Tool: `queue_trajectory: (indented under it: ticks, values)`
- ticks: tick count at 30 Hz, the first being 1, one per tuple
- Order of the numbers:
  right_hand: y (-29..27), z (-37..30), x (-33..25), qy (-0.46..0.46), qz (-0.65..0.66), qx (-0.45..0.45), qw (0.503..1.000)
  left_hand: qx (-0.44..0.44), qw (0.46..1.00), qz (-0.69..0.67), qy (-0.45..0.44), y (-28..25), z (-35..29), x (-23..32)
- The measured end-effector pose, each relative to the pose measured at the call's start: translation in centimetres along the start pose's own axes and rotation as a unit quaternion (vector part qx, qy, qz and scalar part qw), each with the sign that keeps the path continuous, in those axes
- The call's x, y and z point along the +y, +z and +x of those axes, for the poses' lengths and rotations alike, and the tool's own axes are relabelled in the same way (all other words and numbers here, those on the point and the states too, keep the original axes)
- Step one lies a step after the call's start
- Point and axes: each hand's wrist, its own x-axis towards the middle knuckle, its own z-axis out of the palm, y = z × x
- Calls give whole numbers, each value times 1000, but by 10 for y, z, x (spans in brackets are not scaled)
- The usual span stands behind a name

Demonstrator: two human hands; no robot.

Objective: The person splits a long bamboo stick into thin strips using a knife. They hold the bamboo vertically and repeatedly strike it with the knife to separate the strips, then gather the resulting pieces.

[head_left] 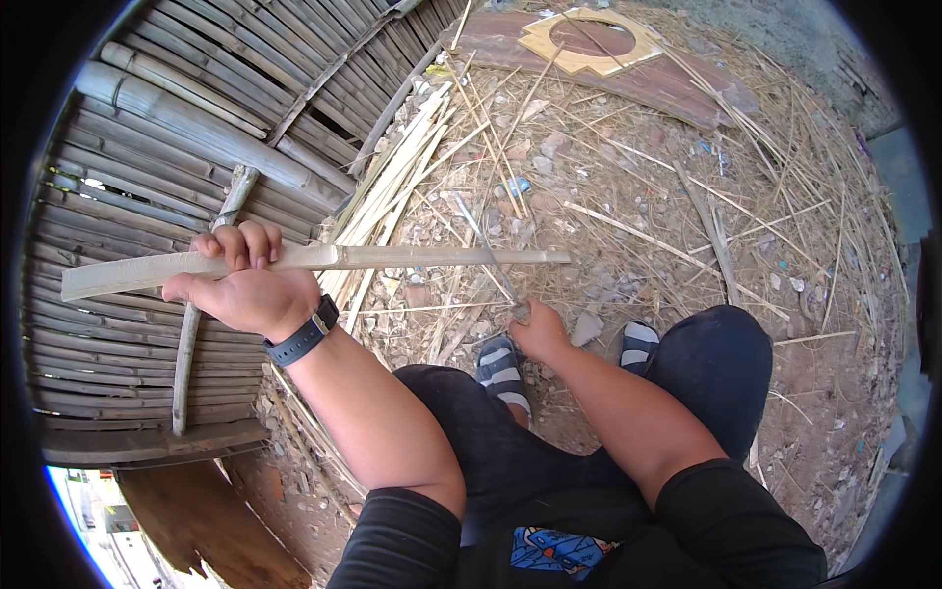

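Observation:
My left hand (257,294), with a dark watch on its wrist, is wrapped around the wide part of a pale split bamboo strip (412,256). The strip lies nearly level across the view and narrows towards its right end. In my right hand (542,332) is the handle of a knife (481,232). Its thin, slightly curved blade points away and to the left, crossing the strip near the narrow end. Whether the edge bites into the bamboo cannot be made out.
A bamboo slat wall (186,147) rises on the left. Beside it lies a pile of split bamboo strips (412,147). Stones, shavings and loose sticks litter the ground. At the back, a yellowish cut-out frame (542,41) rests on a brown board (677,93). My sandalled feet are below my hands.

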Motion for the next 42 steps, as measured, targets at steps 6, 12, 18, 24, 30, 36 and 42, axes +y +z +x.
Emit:
queue_trajectory:
  ticks: [6, 12, 18, 24, 30, 36, 42]
  values:
    - [-8, -6, -46, -17, -14, -29, 999, 16, 1000, 9, 10, -6, 7, -2]
    - [3, 2, -12, -54, 7, -13, 998, 9, 1000, 9, 3, 4, 0, 1]
    - [-4, 14, 6, 42, -40, -7, 998, -8, 1000, -9, -2, -5, 6, -1]
    - [-13, -4, -57, -79, -1, -60, 995, -24, 1000, -7, 0, 2, -1, 2]
    - [2, 14, 11, 54, -39, 20, 998, -27, 999, -17, -9, -5, 4, 0]
    - [-15, -7, -75, -79, 15, -44, 996, -52, 998, -25, -11, -1, 3, 1]
    - [-6, 6, -2, 1, -20, 18, 1000, -38, 999, -22, -9, -3, 1, 1]
